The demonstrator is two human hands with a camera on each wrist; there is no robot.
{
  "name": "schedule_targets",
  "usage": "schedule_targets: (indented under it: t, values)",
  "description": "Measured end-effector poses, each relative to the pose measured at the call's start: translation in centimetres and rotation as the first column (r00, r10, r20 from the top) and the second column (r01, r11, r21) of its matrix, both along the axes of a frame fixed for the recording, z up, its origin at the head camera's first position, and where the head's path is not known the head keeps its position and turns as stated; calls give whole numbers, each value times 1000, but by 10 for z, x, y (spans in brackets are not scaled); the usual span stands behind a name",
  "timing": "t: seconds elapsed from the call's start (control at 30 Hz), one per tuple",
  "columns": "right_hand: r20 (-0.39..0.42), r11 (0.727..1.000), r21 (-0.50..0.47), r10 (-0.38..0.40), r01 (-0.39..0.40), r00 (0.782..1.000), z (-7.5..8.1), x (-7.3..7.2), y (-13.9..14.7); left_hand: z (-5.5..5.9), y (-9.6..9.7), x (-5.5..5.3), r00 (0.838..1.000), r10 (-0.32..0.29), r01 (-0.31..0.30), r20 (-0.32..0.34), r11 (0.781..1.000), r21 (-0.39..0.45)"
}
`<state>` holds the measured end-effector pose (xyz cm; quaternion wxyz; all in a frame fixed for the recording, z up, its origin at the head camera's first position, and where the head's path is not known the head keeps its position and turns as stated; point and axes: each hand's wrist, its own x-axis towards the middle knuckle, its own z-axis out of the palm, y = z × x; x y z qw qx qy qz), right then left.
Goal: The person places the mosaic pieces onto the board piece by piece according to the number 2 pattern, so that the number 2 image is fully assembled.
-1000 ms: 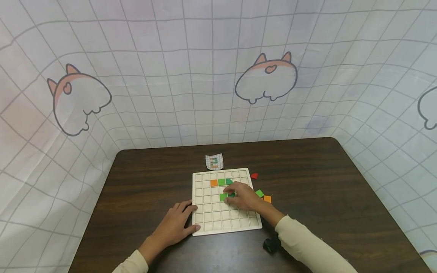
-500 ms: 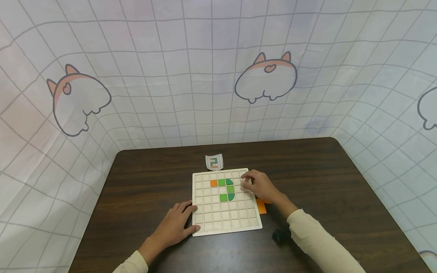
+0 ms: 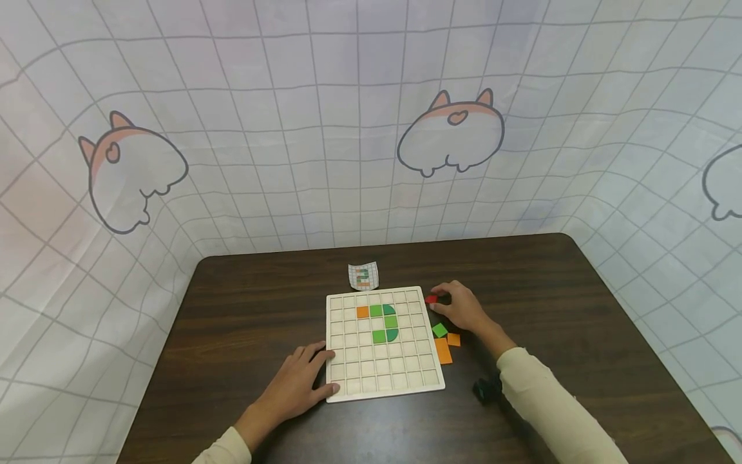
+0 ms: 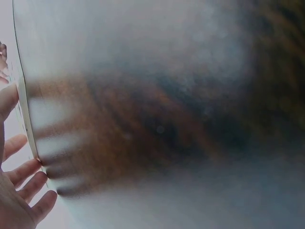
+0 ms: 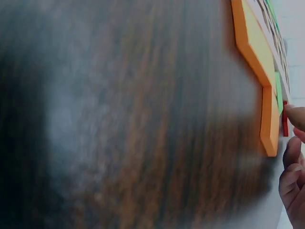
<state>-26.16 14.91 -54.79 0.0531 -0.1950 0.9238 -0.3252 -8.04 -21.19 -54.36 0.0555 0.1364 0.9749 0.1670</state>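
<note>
In the head view, a white grid board (image 3: 353, 370) lies on the dark wooden table. On it sit an orange square tile (image 3: 362, 312), several light green square tiles (image 3: 379, 336) and dark green round-edged tiles (image 3: 391, 335). My left hand (image 3: 295, 380) rests at the board's left edge with fingers and thumb extended over the rim. Beyond the board's upper right side, my right hand (image 3: 462, 306) pinches a small red quarter-circle tile (image 3: 431, 299) between thumb and index finger. The right wrist view shows the thumb against this red tile (image 5: 285, 121).
Just right of the board lie a loose green square tile (image 3: 439, 330), a small orange tile (image 3: 454, 339) and a larger orange tile (image 3: 443, 351). A pattern card (image 3: 363, 276) lies behind the board. A black wrist camera (image 3: 484, 390) shows beside the right sleeve.
My right hand has left a light green square tile between the two dark green ones, then moved right across the board's edge to the red tile. The left hand stays put.
</note>
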Motion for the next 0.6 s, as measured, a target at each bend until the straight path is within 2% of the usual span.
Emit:
schedule_targets:
  t: [0.2,0.6]
  values:
    - [4,999,33,2,-2,1000,-3,-3,1,-1,0,0,1000,3,-3,4,1000,-2]
    - [9,997,51,-59,59,998,-4,-2,1,-1,0,0,1000,-1,1,-1,1000,-4]
